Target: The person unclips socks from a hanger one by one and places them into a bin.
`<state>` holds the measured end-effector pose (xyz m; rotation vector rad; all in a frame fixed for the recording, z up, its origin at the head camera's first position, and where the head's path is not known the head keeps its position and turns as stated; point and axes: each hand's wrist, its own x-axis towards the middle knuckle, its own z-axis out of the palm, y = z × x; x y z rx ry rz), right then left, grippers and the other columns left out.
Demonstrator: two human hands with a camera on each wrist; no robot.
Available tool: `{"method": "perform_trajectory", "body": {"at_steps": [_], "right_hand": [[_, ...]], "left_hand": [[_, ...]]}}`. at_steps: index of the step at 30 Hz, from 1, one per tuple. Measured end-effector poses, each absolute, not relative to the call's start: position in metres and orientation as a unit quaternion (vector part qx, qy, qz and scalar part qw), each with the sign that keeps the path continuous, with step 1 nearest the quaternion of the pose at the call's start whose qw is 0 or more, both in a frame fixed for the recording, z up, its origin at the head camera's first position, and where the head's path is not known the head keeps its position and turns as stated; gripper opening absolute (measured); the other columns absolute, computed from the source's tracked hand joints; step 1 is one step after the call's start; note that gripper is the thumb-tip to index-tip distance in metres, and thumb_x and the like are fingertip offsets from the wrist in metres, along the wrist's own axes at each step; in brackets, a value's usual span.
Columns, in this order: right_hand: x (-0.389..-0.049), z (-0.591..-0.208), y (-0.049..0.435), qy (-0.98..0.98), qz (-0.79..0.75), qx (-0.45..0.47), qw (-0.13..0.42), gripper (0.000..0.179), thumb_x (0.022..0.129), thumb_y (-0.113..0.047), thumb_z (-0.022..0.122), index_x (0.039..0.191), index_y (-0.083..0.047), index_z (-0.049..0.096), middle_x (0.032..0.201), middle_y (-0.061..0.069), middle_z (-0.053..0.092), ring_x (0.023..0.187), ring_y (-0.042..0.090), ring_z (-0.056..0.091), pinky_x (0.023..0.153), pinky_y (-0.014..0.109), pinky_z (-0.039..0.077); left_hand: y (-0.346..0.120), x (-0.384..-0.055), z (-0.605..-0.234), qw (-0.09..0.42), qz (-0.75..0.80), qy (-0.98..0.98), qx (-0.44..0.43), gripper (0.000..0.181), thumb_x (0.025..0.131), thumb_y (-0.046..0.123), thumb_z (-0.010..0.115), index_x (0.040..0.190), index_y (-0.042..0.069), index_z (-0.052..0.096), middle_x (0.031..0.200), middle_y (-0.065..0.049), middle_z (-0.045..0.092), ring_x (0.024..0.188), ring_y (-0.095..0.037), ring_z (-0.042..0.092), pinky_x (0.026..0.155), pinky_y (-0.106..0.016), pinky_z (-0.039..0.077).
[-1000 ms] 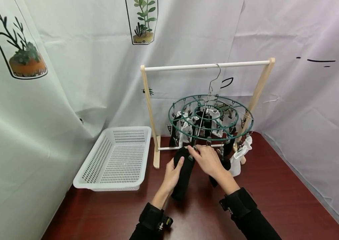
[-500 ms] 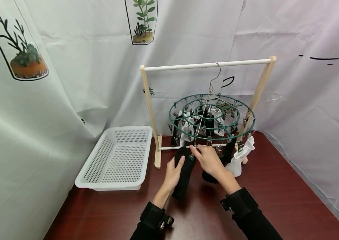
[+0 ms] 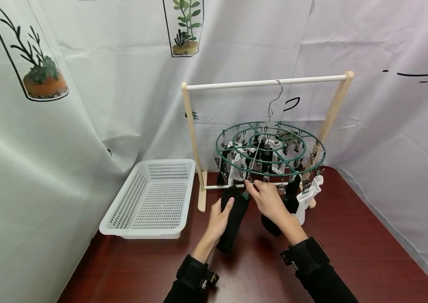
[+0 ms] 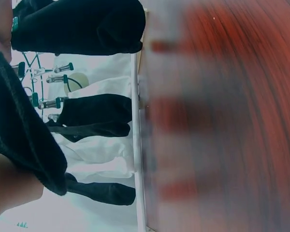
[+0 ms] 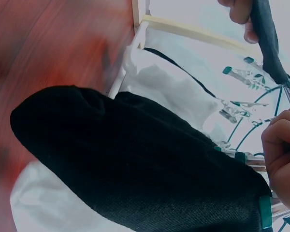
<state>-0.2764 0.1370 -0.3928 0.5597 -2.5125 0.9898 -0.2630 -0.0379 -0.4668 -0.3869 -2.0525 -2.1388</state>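
My left hand (image 3: 216,221) grips a black sock (image 3: 234,221), thumb on top, above the table. My right hand (image 3: 268,202) pinches a metal clip with a green tip (image 3: 245,195) right at the sock's upper edge. That clip belongs to the round green drying hanger (image 3: 216,145). In the right wrist view, the held sock (image 5: 268,41) reaches up to the clip beside my bent fingers (image 5: 285,145). Another black sock (image 5: 135,150) hangs clipped close to that camera. The left wrist view shows the held sock's loose fold (image 4: 19,125) up close.
A wooden stand with a white top bar (image 3: 232,85) carries the hanger by its hook. Several black and white socks hang around it, with a white sock (image 3: 306,195) at the right. A white plastic basket (image 3: 177,233) stands left on the dark red table (image 3: 130,269).
The clip's green tip now lies closer to the sock's edge, where it overlapped the sock more before. The hanging socks behind my right hand have swung. The head view has shifted slightly.
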Motion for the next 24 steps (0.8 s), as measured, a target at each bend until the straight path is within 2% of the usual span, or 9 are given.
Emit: {"method": "perform_trajectory", "body": {"at_steps": [5, 13, 16, 19, 22, 24], "right_hand": [[-0.275, -0.392, 0.139, -0.894, 0.354, 0.197, 0.192, 0.049, 0.107, -0.024, 0.052, 0.064, -0.014, 0.031, 0.056, -0.004, 0.026, 0.048, 0.012, 0.021, 0.053, 0.027, 0.023], [-0.278, -0.394, 0.136, -0.899, 0.363, 0.183, 0.163, 0.05, 0.109, -0.031, 0.049, 0.064, -0.013, 0.032, 0.056, -0.004, 0.027, 0.048, 0.011, 0.023, 0.054, 0.028, 0.025], [-0.277, -0.394, 0.135, -0.898, 0.368, 0.181, 0.158, 0.051, 0.109, -0.033, 0.047, 0.064, -0.013, 0.031, 0.056, -0.004, 0.025, 0.049, 0.01, 0.02, 0.055, 0.028, 0.024], [-0.276, -0.393, 0.135, -0.895, 0.369, 0.188, 0.164, 0.051, 0.109, -0.033, 0.046, 0.065, -0.014, 0.031, 0.057, -0.004, 0.024, 0.05, 0.011, 0.019, 0.056, 0.028, 0.024], [-0.273, -0.393, 0.135, -0.895, 0.366, 0.191, 0.169, 0.05, 0.109, -0.033, 0.047, 0.065, -0.015, 0.031, 0.057, -0.005, 0.024, 0.05, 0.011, 0.02, 0.055, 0.028, 0.024], [-0.272, -0.393, 0.137, -0.896, 0.365, 0.19, 0.167, 0.05, 0.109, -0.033, 0.046, 0.066, -0.015, 0.03, 0.057, -0.004, 0.024, 0.05, 0.012, 0.02, 0.054, 0.028, 0.024]], "left_hand": [[-0.043, -0.262, -0.467, 0.089, -0.71, -0.688, -0.12, 0.031, 0.106, 0.022, 0.056, 0.121, -0.003, 0.066, 0.104, -0.014, 0.069, 0.088, -0.008, 0.061, 0.08, -0.023, 0.05], [-0.059, -0.261, -0.457, 0.1, -0.697, -0.703, -0.095, 0.033, 0.106, 0.027, 0.056, 0.116, -0.002, 0.066, 0.101, -0.012, 0.068, 0.086, -0.01, 0.061, 0.078, -0.025, 0.05], [-0.071, -0.262, -0.447, 0.113, -0.691, -0.708, -0.093, 0.034, 0.106, 0.027, 0.056, 0.12, -0.001, 0.066, 0.11, -0.014, 0.069, 0.095, -0.015, 0.062, 0.085, -0.029, 0.05], [-0.085, -0.264, -0.433, 0.125, -0.683, -0.713, -0.1, 0.038, 0.106, 0.029, 0.054, 0.131, 0.002, 0.063, 0.125, -0.015, 0.067, 0.109, -0.019, 0.063, 0.092, -0.031, 0.05], [-0.101, -0.268, -0.418, 0.14, -0.68, -0.713, -0.1, 0.039, 0.107, 0.032, 0.053, 0.131, 0.003, 0.063, 0.119, -0.016, 0.068, 0.101, -0.021, 0.067, 0.084, -0.03, 0.053], [-0.111, -0.27, -0.409, 0.151, -0.68, -0.711, -0.095, 0.039, 0.106, 0.035, 0.053, 0.124, 0.002, 0.064, 0.107, -0.015, 0.069, 0.087, -0.019, 0.067, 0.074, -0.028, 0.054]]}}
